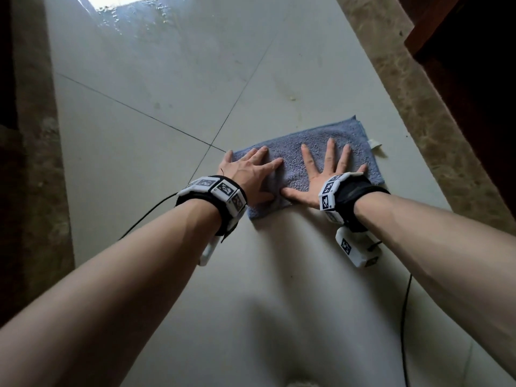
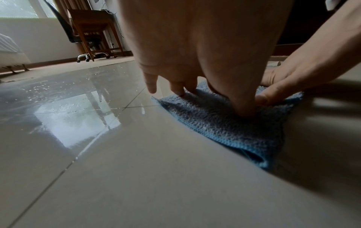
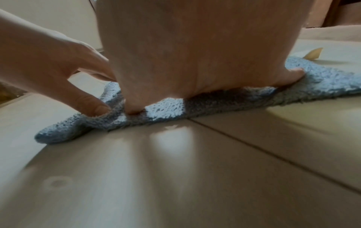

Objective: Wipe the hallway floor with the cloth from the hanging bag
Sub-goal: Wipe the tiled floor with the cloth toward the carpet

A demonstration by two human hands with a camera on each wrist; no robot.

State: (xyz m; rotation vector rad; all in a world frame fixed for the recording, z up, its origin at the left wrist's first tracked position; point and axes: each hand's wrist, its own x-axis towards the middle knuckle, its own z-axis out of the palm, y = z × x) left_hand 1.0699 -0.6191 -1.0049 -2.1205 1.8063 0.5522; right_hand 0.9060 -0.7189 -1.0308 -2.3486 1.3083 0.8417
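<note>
A blue terry cloth (image 1: 312, 141) lies folded flat on the pale tiled floor (image 1: 167, 113). My left hand (image 1: 251, 171) presses its left part with fingers spread and straight. My right hand (image 1: 324, 166) lies flat on the right part, fingers fanned out. The two thumbs nearly meet at the cloth's near edge. In the left wrist view the cloth (image 2: 224, 128) shows a stitched hem under my left hand (image 2: 195, 61). The right wrist view shows the cloth (image 3: 322, 80) bunched slightly beneath my right hand (image 3: 205, 61).
A wet, shiny patch (image 1: 145, 26) covers the floor farther ahead. A small cream scrap (image 1: 375, 144) lies just right of the cloth. Brown marbled border strips (image 1: 418, 107) run along both sides. A dark wooden piece (image 1: 469, 65) stands at the right. A chair and desk (image 2: 91, 34) stand far off.
</note>
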